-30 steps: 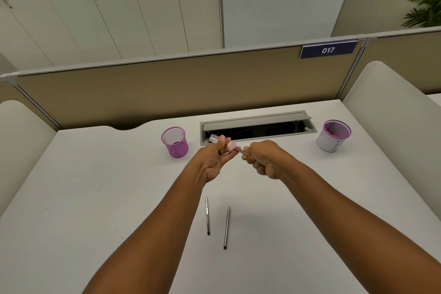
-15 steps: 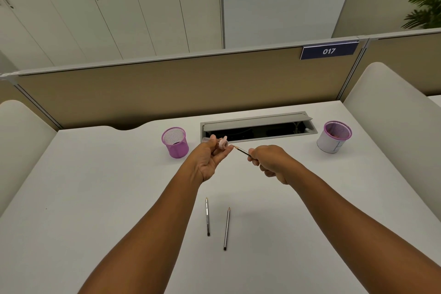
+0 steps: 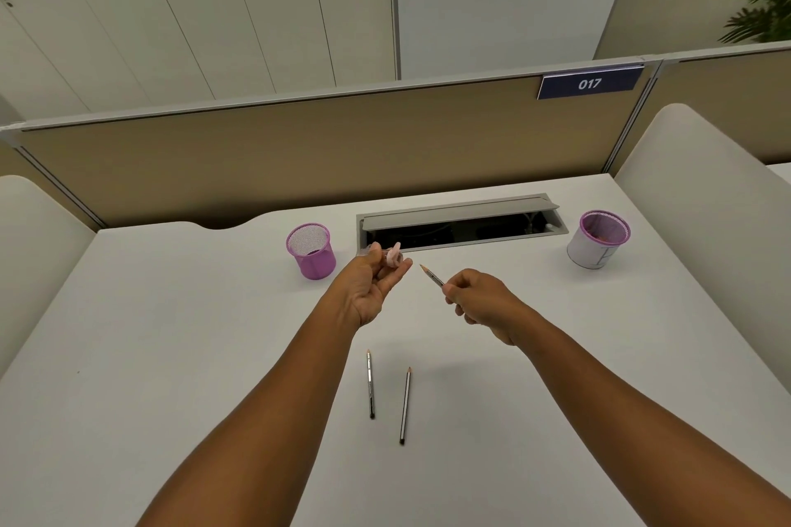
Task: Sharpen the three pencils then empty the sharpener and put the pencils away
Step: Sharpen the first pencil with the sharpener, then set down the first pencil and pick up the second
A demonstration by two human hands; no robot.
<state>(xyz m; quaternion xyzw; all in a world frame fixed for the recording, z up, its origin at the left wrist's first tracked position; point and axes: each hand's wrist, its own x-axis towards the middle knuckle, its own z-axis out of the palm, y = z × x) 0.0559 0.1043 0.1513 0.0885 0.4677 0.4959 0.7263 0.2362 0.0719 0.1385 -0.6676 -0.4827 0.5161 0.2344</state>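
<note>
White worktop of an office cubicle. Nearest, two pencils lie side by side, apart, tips pointing away. Beyond them, both forearms extend forward: the right hand grips a third pencil, sharpened tip up-left; the left hand, palm up, pinches a pink sharpener. Farther back stand a purple mesh cup and a white cup.

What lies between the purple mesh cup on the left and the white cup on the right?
In the head view, the left hand gripping the sharpener, the right hand's pencil, and the cable tray behind them.
</note>
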